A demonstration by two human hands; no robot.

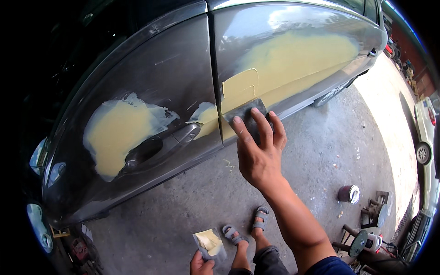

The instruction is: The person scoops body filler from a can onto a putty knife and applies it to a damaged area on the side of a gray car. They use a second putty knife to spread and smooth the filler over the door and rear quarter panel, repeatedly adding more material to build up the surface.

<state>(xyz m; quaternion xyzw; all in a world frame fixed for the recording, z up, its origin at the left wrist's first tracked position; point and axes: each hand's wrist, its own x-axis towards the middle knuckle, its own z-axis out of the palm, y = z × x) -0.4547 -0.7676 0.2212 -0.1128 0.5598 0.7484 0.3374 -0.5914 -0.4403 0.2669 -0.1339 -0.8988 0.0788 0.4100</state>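
Observation:
My right hand (261, 156) presses a dark flat filler spreader (246, 110) against the rear door of a dark grey car (169, 68). Fingers spread along its back pin it to the panel, its edge lying in wet yellowish body filler (240, 85) beside the door gap. A larger, smoother filler patch (302, 59) stretches along the rear door. On the front door another patch (119, 133) surrounds part of the door handle (183, 134). Low in the view, my left hand (201, 264) grips a small flat mixing plate (219, 252) bearing a lump of filler (208, 240).
My sandalled feet (234, 233) stand on the concrete floor (169, 206). To the right are a paint can (349, 194), small stools (357, 243) and a white container (373, 242). A white car (427, 133) is parked at the far right.

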